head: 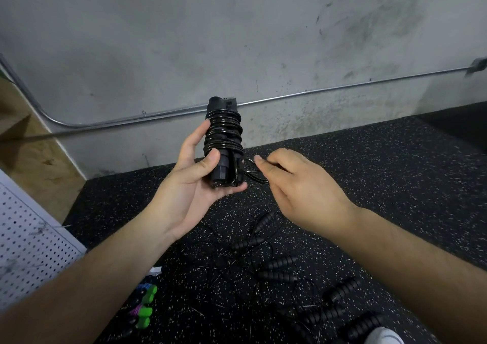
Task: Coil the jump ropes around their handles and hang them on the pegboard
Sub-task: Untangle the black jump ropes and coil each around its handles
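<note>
One coiled jump rope (224, 138), held upright in two hands above the floor (369, 172).
One grey wall (184, 40) rose behind and one white pegboard (26, 238) stood left. The left hand (189, 175) gripped the glossy, tightly wound black bundle; the right hand (297, 185) pinched its loose loop (249, 163). At least seven ribbed black handles (279, 262) lay tangled below, three green grips (145, 312) nearby.

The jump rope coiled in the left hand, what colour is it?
Glossy black jump rope, clearest in the head view.
</note>
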{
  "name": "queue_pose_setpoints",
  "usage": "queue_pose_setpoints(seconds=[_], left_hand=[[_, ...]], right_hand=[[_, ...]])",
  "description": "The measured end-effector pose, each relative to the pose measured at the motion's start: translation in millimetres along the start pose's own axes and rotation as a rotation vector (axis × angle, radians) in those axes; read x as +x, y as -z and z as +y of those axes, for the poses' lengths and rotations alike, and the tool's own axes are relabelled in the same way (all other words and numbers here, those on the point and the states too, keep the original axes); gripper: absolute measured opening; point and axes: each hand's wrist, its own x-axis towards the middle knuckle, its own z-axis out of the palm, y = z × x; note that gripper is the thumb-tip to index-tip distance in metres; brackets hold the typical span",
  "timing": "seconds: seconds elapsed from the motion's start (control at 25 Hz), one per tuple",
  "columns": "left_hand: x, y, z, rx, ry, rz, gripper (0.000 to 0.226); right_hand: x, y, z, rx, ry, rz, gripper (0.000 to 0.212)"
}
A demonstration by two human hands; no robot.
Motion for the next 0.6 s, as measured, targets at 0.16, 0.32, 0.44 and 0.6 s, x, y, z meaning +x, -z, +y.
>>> queue_pose_setpoints(seconds=[0.16,0.32,0.44,0.6], left_hand=[[1,0,1,0.008,-0.002,0.03,0.056],[2,1,1,0.026,-0.001,0.058,0.055],[2,1,1,0.04,0.01,0.051,0.056],[0,1,0,0.04,0.014,0.057,0.058]], right_hand=[[1,4,-1,-0.035,0.007,-0.019,0.041],[3,5,-5,-0.058,0.012,-0.026,0.04],[3,1,-7,-0.053,0.005,-0.038,0.041],[3,-2,-13,-0.062,0.011,-0.072,0.043]])
